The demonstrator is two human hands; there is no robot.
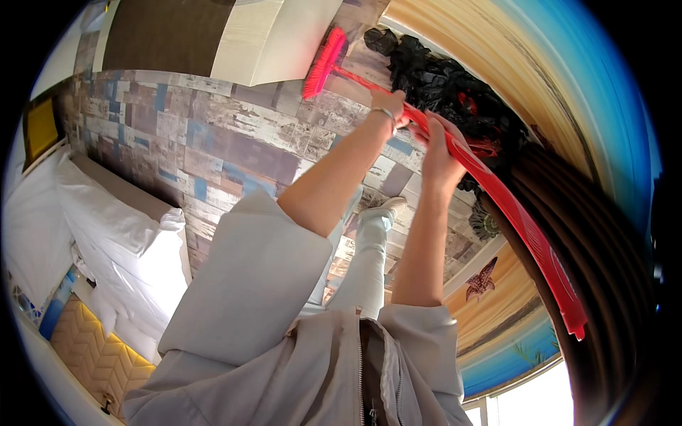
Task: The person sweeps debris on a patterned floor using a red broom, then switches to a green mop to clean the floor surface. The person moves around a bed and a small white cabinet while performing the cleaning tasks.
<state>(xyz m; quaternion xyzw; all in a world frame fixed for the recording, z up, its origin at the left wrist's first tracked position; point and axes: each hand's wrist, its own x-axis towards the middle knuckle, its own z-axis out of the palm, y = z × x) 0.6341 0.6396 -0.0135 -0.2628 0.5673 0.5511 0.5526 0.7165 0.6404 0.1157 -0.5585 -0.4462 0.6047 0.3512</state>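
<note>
A red broom slants across the view, its bright pink-red bristle head point(325, 64) on the patchwork-patterned floor point(234, 138) beside a pale cabinet's side. My left hand point(391, 104), with a bracelet at the wrist, grips the broom's red handle point(511, 213) lower down, towards the head. Higher up and closer to me, my right hand point(445, 152) holds the same handle. Its upper end reaches out to the right, in front of a dark brown curtain point(591, 234). Crumpled black plastic bags point(437, 80) lie heaped just beyond my hands, against the wall.
The pale cabinet point(266, 42) stands at the top. On the left is a bed point(117, 207) with white linen. A beach mural point(538, 69) covers the right wall, with a starfish point(481, 279) on it. My shoe point(393, 206) is on the floor.
</note>
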